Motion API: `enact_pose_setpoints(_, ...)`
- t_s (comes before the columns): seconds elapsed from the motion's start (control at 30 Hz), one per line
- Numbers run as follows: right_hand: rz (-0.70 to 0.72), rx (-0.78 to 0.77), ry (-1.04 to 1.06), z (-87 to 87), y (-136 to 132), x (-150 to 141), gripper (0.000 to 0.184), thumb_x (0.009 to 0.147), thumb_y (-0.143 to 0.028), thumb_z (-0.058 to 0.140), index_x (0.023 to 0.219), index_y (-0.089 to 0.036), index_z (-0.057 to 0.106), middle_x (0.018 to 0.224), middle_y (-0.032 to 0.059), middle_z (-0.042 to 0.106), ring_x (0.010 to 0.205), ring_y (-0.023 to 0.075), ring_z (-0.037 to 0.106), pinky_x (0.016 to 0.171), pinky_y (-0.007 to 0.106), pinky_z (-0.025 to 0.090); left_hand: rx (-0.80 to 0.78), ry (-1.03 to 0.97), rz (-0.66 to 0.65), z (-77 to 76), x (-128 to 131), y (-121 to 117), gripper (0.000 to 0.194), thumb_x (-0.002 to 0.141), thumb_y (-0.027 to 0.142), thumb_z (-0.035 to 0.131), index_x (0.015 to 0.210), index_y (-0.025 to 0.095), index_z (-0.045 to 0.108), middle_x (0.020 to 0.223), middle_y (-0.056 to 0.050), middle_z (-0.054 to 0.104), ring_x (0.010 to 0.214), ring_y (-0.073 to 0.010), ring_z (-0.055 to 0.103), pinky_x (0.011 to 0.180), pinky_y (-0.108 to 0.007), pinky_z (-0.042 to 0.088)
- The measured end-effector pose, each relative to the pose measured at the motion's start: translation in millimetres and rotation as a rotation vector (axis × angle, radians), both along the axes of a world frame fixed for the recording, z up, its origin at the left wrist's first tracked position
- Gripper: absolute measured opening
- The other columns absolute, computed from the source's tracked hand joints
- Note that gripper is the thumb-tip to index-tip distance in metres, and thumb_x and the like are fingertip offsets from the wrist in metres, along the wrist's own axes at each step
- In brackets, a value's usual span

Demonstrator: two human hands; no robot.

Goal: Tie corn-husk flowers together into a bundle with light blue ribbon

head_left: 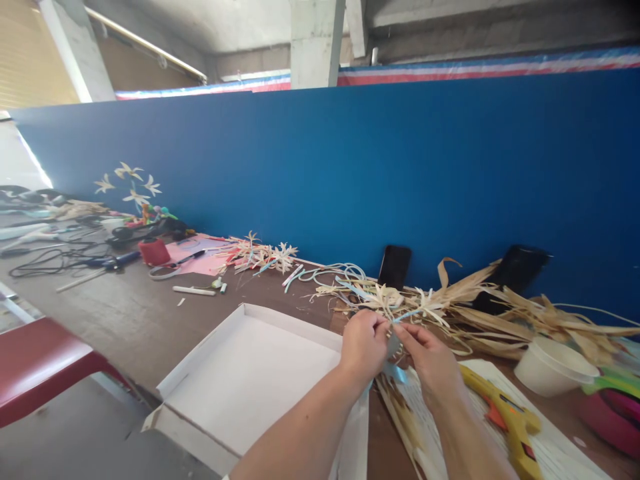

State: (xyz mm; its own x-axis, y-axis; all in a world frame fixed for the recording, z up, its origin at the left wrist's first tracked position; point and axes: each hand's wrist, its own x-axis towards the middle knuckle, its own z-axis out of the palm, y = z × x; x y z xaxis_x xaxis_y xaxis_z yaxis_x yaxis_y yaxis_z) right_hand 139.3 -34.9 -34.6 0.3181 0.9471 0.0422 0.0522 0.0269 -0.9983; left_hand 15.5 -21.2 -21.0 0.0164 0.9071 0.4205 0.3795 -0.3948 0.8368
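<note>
My left hand [365,343] and my right hand [431,360] meet above the table's right part, thumbs and fingers pinched together. Between them they hold a flower spray with pale, pointed, husk-like petals. One flower head [384,298] rises just above the fingertips. A light blue stem [407,315] runs from the fingers to another pale flower [431,305] at the right. My fingers hide the exact joint. Below the hands, a shiny bluish strip [395,372] shows in part.
An open white box [270,360] lies left of my hands. At the right are a yellow glue gun [505,413], a white cup [553,367] and dried husks [560,320]. A phone [395,265] leans on the blue partition [310,167]. More husk flowers [280,257] lie further left.
</note>
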Motion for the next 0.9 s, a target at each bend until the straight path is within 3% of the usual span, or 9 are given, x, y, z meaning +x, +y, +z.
enact_pose_setpoints(0.17, -0.012, -0.038, 0.041, 6.1, -4.7, 0.6, 0.05, 0.067, -0.054, 0.065, 0.098, -0.016, 0.068, 0.081, 0.0058, 0.071, 0.068, 0.021, 0.063, 0.055, 0.027, 0.048, -0.004, -0.009, 0.01, 1.4, -0.6, -0.7, 0.015, 0.079, 0.02, 0.052, 0.066, 0.018, 0.061, 0.072, -0.001, 0.06, 0.071, -0.0133, 0.053, 0.066, -0.024, 0.037)
enact_pose_setpoints(0.33, 0.049, -0.128, 0.224, 14.8, -9.6, -2.0, 0.055, 0.072, -0.062, 0.056, 0.1, -0.016, 0.066, 0.083, 0.0075, 0.071, 0.07, 0.0206, 0.064, 0.051, 0.026, 0.047, -0.005, -0.014, -0.002, 0.3, 0.5, -1.2, 0.018, 0.081, 0.021, 0.05, 0.068, 0.019, 0.062, 0.074, -0.001, 0.061, 0.073, -0.0133, 0.053, 0.068, -0.025, 0.038)
enact_pose_setpoints(0.5, 0.05, -0.15, 0.245, 15.0, -10.1, -0.1, 0.063, 0.073, -0.07, 0.045, 0.092, -0.014, 0.067, 0.085, 0.0102, 0.07, 0.071, 0.019, 0.063, 0.055, 0.026, 0.047, -0.005, -0.023, 0.024, 0.5, -0.4, 0.3, 0.019, 0.081, 0.023, 0.051, 0.066, 0.019, 0.062, 0.075, -0.001, 0.061, 0.074, -0.0138, 0.053, 0.07, -0.025, 0.038)
enact_pose_setpoints(0.63, 0.065, -0.114, 0.205, 14.3, -10.9, 2.0, 0.04, 0.066, -0.049, 0.069, 0.093, -0.02, 0.066, 0.085, 0.0027, 0.069, 0.072, 0.0165, 0.06, 0.056, 0.024, 0.047, 0.002, -0.035, 0.049, -0.2, -1.4, 1.9, 0.016, 0.081, 0.022, 0.051, 0.07, 0.018, 0.062, 0.077, -0.002, 0.061, 0.074, -0.0138, 0.054, 0.07, -0.025, 0.039)
enact_pose_setpoints(0.8, -0.032, -0.124, 0.382, 13.1, -9.3, 5.1, 0.028, 0.058, -0.025, 0.072, 0.086, -0.021, 0.067, 0.072, -0.0019, 0.067, 0.061, 0.0125, 0.056, 0.049, 0.02, 0.043, 0.007, -0.046, 0.052, -0.1, -1.0, 1.8, 0.016, 0.081, 0.022, 0.051, 0.069, 0.018, 0.061, 0.077, -0.001, 0.061, 0.074, -0.0132, 0.053, 0.069, -0.024, 0.039)
enact_pose_setpoints(0.9, 0.012, -0.145, 0.406, 9.1, -7.4, 4.7, 0.028, 0.055, -0.021, 0.074, 0.083, -0.02, 0.067, 0.066, -0.0016, 0.066, 0.058, 0.0134, 0.056, 0.05, 0.022, 0.045, 0.029, -0.053, 0.037, 1.6, -0.5, 0.2, 0.014, 0.08, 0.021, 0.052, 0.07, 0.018, 0.061, 0.077, -0.001, 0.061, 0.074, -0.0129, 0.053, 0.069, -0.024, 0.038)
